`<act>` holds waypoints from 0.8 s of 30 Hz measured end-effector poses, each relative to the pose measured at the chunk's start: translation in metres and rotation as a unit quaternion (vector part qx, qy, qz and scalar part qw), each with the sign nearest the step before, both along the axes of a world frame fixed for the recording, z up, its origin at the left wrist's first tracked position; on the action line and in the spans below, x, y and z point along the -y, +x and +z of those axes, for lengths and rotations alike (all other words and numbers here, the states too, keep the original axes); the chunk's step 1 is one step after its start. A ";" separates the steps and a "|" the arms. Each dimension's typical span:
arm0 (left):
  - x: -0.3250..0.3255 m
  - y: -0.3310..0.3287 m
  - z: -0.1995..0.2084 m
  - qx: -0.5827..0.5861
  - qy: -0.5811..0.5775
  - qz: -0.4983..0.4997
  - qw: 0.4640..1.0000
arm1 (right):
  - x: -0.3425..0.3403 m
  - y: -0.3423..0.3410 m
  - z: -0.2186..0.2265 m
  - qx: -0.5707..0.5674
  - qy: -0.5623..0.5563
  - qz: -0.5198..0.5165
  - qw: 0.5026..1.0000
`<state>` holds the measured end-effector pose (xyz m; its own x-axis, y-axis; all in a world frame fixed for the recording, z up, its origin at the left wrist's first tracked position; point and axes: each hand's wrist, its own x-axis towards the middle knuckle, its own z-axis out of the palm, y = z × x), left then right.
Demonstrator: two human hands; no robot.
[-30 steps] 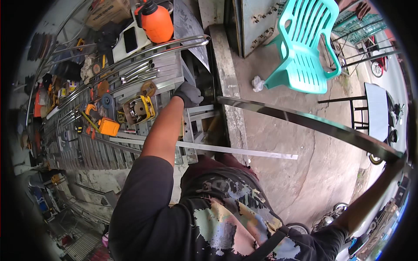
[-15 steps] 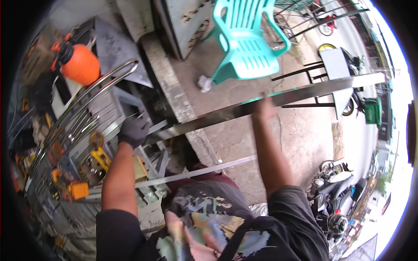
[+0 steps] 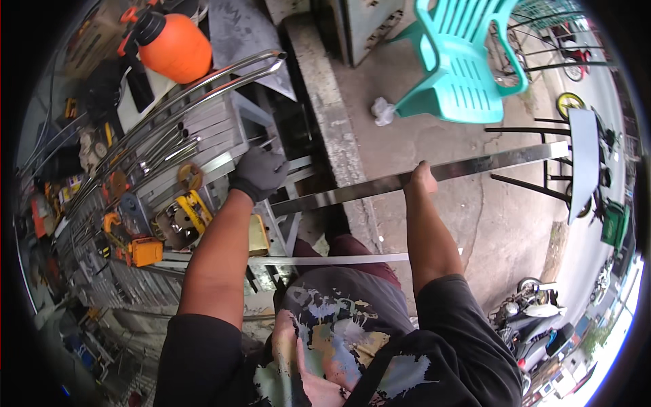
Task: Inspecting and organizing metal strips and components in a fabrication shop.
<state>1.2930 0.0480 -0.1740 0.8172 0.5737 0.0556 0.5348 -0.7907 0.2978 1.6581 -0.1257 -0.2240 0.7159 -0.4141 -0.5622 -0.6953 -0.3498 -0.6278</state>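
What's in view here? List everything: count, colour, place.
Long metal bar: one, silver, across centre
Metal strip: one, pale, before the thighs
Slatted workbench: one, grey, left
Bent tubes: several, silver, workbench
Bottle: one, orange, upper left
Phone: one, black, beside bottle
Open box: one, yellow-edged, workbench
Chair: one, turquoise, upper right
Crumpled plastic: one, white, beside chair
Table: one, pale top, far right
Motorcycle: at least one, black-and-white, lower right
Bin: one, green, right edge
Small clutter: uncountable, mixed, left
Left hand: one, grey-gloved, by the bar's left end
Right hand: one, bare, holding the bar
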 end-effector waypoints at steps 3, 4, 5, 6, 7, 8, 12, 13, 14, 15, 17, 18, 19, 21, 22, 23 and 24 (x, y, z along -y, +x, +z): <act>0.000 0.003 0.012 -0.008 0.005 -0.021 1.000 | -0.011 -0.052 -0.025 -0.063 -0.113 -0.008 0.991; -0.001 0.006 0.018 0.008 0.026 -0.046 0.999 | -0.015 -0.070 -0.031 -0.102 -0.126 -0.006 0.987; -0.002 0.007 0.021 0.025 0.048 -0.072 0.996 | -0.019 -0.088 -0.036 -0.139 -0.137 -0.005 0.981; -0.003 0.002 0.019 0.009 0.042 -0.065 0.997 | -0.017 -0.114 -0.047 -0.118 -0.100 0.022 0.988; -0.004 0.004 0.018 0.005 0.038 -0.067 0.997 | -0.011 -0.134 -0.060 -0.093 -0.066 0.042 0.993; -0.005 0.005 0.022 0.014 0.038 -0.072 0.997 | -0.015 -0.151 -0.064 -0.119 -0.080 0.025 0.989; -0.004 -0.010 0.014 -0.016 -0.027 -0.006 0.999 | -0.015 -0.102 -0.079 -0.192 0.038 0.062 0.979; -0.007 -0.002 0.014 -0.010 -0.026 -0.012 1.000 | -0.008 -0.054 -0.099 -0.129 0.110 -0.055 0.984; -0.008 0.006 0.013 -0.008 -0.039 -0.013 0.999 | 0.013 0.011 -0.116 -0.078 0.120 -0.002 0.990; -0.007 0.013 0.011 -0.006 -0.053 -0.012 0.998 | 0.027 0.054 -0.124 -0.027 0.126 0.052 0.990; -0.002 -0.007 0.020 -0.033 -0.050 0.014 0.998 | 0.007 0.063 -0.083 -0.063 0.024 0.088 0.994; -0.003 -0.004 0.019 -0.025 -0.047 0.004 0.999 | 0.022 0.079 -0.090 -0.047 0.064 0.117 0.990; -0.005 0.006 0.014 -0.010 -0.046 -0.010 0.999 | 0.040 0.103 -0.108 -0.023 0.024 0.129 0.991; -0.004 -0.001 0.013 -0.040 -0.053 -0.010 0.998 | 0.039 0.082 -0.118 -0.030 -0.130 0.166 0.977; -0.004 -0.001 0.015 -0.030 -0.064 -0.008 0.997 | 0.033 0.074 -0.128 -0.036 -0.130 0.171 0.976; -0.005 -0.001 0.016 -0.021 -0.075 -0.006 0.997 | 0.028 0.062 -0.140 -0.048 -0.107 0.151 0.981; -0.005 0.001 0.023 -0.017 -0.035 -0.033 0.999 | 0.034 0.053 -0.155 -0.060 -0.090 0.126 0.986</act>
